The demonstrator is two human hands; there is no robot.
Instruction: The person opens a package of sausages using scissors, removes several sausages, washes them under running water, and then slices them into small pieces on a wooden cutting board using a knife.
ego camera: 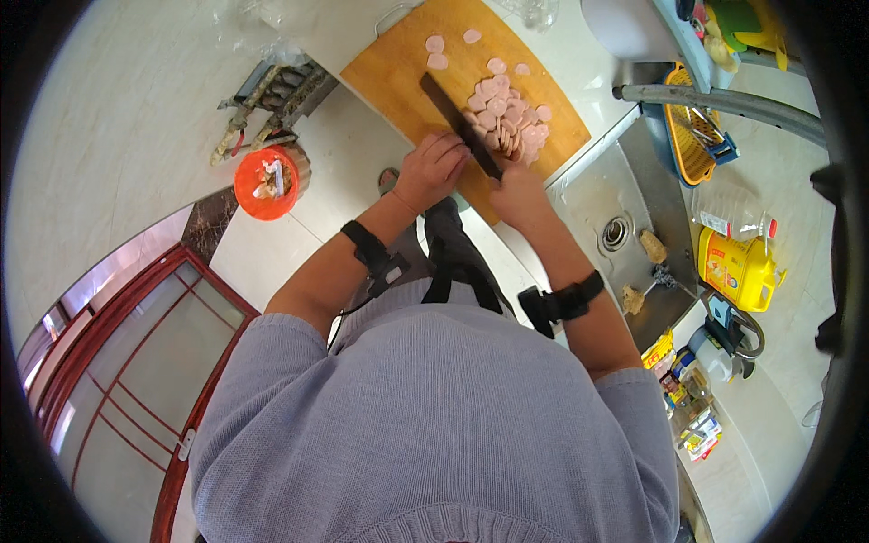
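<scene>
A kitchen knife point(453, 114) with a broad dark blade slants over a wooden cutting board point(387, 71). My right hand point(524, 195) is closed round its handle at the lower right end. On the other side of the blade, my left hand point(433, 166) rests at the board's near edge with its fingers bent; whether anything lies under the fingertips is hidden. Round pink sausage slices point(497, 107) lie heaped on the board right of the blade, some standing on edge. A few loose slices point(436, 53) are spread farther up, beyond the knife's tip.
A steel sink point(614, 183) adjoins the board on the right, with a yellow basket point(686, 136) and a yellow plastic jug point(733, 270) beyond it. Bottles and packets stand lower right. An orange-red waste bin point(268, 183) stands at left, below pipework point(271, 102). A red-framed glass door point(146, 366) is lower left.
</scene>
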